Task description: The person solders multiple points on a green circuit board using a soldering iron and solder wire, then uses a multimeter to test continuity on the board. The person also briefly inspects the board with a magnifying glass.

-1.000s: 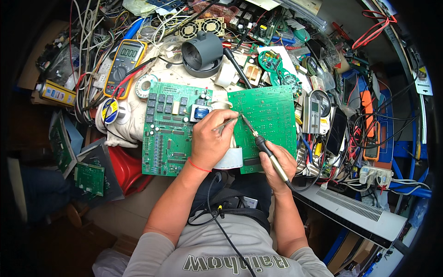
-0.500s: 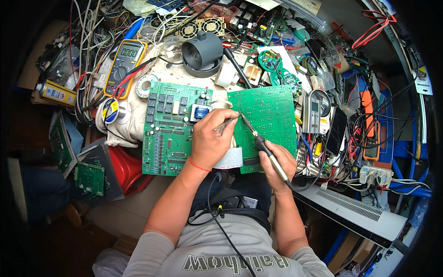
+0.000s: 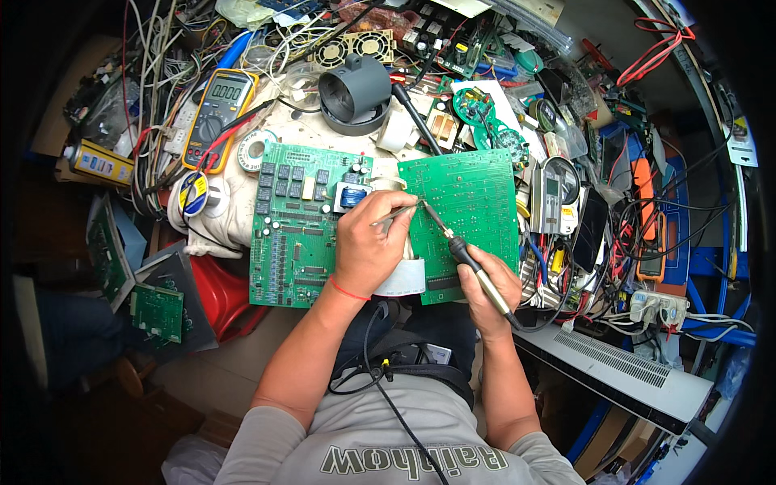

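My right hand [image 3: 491, 293] is closed around a soldering iron [image 3: 478, 273], with its tip down on the green circuit board [image 3: 477, 178] on the right. This board shows mostly solder points and traces. My left hand [image 3: 372, 242] pinches thin metal tweezers [image 3: 396, 216], whose points meet the board's left part close to the iron's tip. What lies between the points is too small to make out. Left of it, partly under my left hand and wrist, is a second green board [image 3: 295, 234] with black relays and a blue transformer. A grey ribbon cable [image 3: 404, 279] lies between the boards.
A yellow multimeter [image 3: 218, 117] and solder spools [image 3: 194, 194] stand at the left. Behind the boards sits a dark grey cylindrical holder [image 3: 356, 89]. Round green boards [image 3: 473, 107], cables and loose parts crowd the back and right. A power strip [image 3: 659, 309] is at the far right.
My right hand and the iron's handle have shifted slightly right and down, while the tip stays near the same spot. My left hand has barely moved.
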Motion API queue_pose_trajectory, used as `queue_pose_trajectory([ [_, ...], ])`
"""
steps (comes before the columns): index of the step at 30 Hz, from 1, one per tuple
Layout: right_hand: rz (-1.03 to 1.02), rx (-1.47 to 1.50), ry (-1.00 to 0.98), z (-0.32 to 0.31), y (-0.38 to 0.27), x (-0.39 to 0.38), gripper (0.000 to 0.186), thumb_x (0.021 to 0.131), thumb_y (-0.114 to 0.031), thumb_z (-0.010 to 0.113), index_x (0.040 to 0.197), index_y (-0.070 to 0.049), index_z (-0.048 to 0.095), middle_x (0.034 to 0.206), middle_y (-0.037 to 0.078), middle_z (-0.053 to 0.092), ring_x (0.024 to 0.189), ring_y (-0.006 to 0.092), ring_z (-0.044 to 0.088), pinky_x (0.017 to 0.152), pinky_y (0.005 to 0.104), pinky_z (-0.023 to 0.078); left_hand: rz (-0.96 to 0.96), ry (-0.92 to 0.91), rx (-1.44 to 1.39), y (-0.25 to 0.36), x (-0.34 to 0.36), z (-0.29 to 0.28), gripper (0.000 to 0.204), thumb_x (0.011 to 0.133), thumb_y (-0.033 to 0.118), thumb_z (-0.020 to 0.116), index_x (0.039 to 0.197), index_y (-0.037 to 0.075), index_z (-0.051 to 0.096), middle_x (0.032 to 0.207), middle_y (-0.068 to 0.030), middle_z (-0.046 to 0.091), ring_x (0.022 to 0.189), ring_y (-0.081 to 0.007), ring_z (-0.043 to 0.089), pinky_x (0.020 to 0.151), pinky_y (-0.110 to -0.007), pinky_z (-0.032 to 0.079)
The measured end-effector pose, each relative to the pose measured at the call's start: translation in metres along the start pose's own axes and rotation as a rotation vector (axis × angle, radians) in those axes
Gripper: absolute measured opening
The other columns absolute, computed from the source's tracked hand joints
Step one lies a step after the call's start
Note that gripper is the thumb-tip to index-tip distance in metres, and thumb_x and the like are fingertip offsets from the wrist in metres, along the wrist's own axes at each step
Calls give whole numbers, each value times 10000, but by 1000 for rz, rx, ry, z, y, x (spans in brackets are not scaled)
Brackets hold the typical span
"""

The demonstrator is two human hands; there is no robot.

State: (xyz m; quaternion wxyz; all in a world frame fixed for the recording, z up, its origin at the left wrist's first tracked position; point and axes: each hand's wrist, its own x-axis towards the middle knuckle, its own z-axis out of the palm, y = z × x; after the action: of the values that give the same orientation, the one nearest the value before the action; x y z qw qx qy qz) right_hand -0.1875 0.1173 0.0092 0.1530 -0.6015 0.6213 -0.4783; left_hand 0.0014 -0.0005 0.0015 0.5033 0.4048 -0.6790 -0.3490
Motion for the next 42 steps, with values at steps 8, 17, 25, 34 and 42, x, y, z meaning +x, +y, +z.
queue_pose_trajectory([
  [8, 48, 22, 37, 2, 4, -3, 333, 841, 4, 848, 1163, 34, 770, 978, 187, 784, 852, 277, 765, 790, 354, 599, -4, -2, -6, 0, 0, -1, 139, 923, -59, 755, 1050, -3, 740, 1009, -119, 780, 872, -188, 769, 755, -305, 605],
  [17, 3, 1, 26, 2, 2, -1, 317, 837, 14, 840, 1144, 43, 768, 971, 183, 784, 838, 273, 764, 775, 355, 602, 20, 0, 35, 1, 1, 0, 133, 920, -38, 761, 1042, 9, 738, 1007, -126, 775, 879, -230, 781, 760, -322, 613],
  [25, -16, -8, 7, 2, 1, 1, 331, 832, 24, 833, 1155, 37, 762, 985, 185, 783, 851, 285, 765, 771, 369, 605, 20, -5, 38, 0, 0, 0, 140, 921, -33, 760, 1050, 15, 735, 1019, -127, 773, 885, -237, 782, 766, -329, 617],
  [34, -176, -60, -6, 4, 3, 3, 369, 790, 37, 833, 1147, 14, 743, 1001, 182, 774, 862, 322, 761, 777, 383, 616, 17, -6, 41, 1, 0, -1, 141, 921, -22, 762, 1053, 17, 732, 1045, -136, 771, 928, -256, 782, 792, -343, 622],
  [42, -197, -71, -11, 4, 5, 2, 367, 797, 25, 841, 1150, 13, 742, 1014, 185, 776, 875, 329, 764, 781, 391, 620, 34, -6, 55, 0, -1, 0, 147, 918, -24, 762, 1056, 14, 729, 1052, -138, 769, 930, -258, 782, 804, -344, 629],
])
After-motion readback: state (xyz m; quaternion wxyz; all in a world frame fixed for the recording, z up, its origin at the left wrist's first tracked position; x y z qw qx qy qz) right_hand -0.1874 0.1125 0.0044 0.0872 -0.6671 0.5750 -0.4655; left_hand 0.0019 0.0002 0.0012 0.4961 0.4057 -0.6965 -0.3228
